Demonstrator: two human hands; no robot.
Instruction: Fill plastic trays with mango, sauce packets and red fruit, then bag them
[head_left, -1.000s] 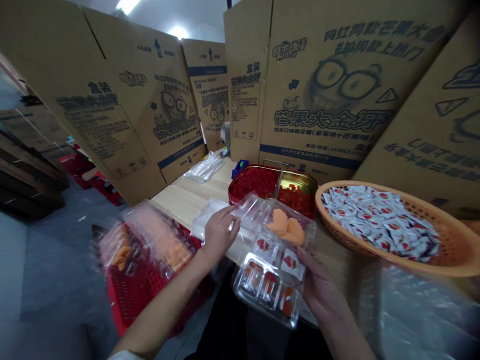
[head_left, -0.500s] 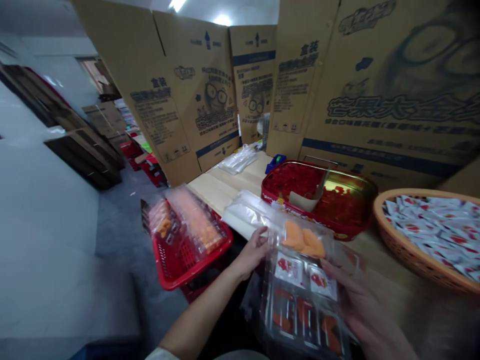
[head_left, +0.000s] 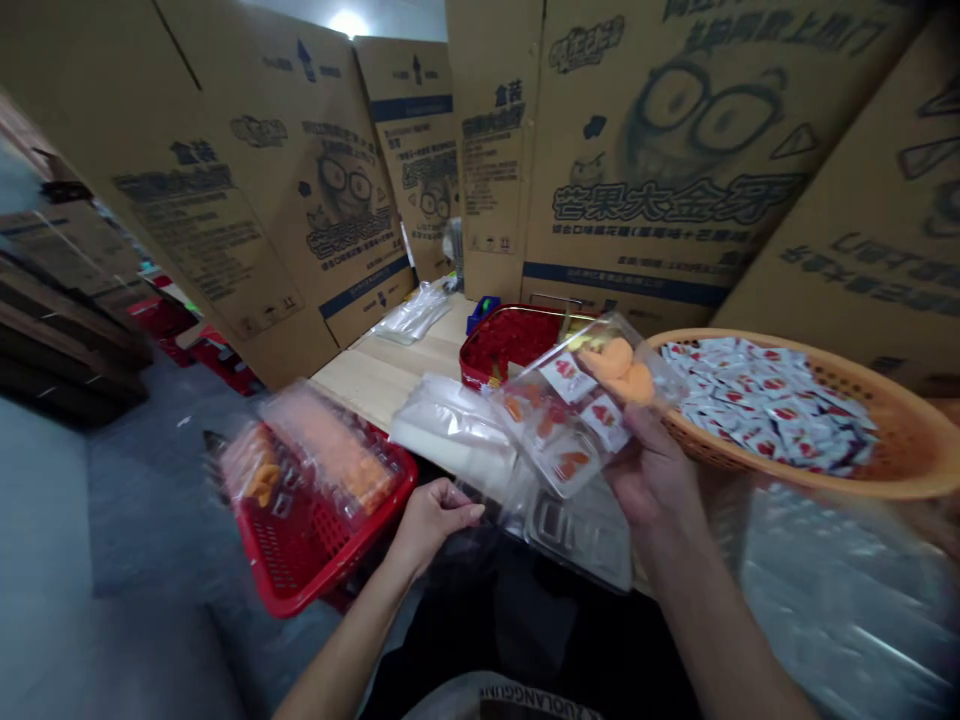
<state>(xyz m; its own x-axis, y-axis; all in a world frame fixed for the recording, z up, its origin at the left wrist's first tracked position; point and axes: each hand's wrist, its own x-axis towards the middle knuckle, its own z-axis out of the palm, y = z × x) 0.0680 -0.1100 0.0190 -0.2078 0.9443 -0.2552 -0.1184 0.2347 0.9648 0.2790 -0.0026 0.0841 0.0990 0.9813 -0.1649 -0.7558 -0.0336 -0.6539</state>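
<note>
The right hand's [head_left: 656, 465] fingers held a tray [head_left: 517, 432] filled with orange pieces [head_left: 626, 372] and sachets [head_left: 606, 420] above the counter's [head_left: 386, 372] front edge; a second tray [head_left: 586, 528] there looked unfilled. The left hand's [head_left: 432, 522] fingers were narrow beside clear bags [head_left: 450, 422], grip unclear. Packs [head_left: 326, 450] already lay in the red basket [head_left: 289, 602].

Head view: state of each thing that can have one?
Filled tray: tilted, held, with orange pieces and packets.
Right hand: gripping filled tray.
Left hand: fingers drawn together; grip on film unclear.
Red tin: open, red pieces inside, partly hidden.
Orange basket: open, holding packets.
Red basket: open, partly filled.
Cardboard panels: upright.
</note>
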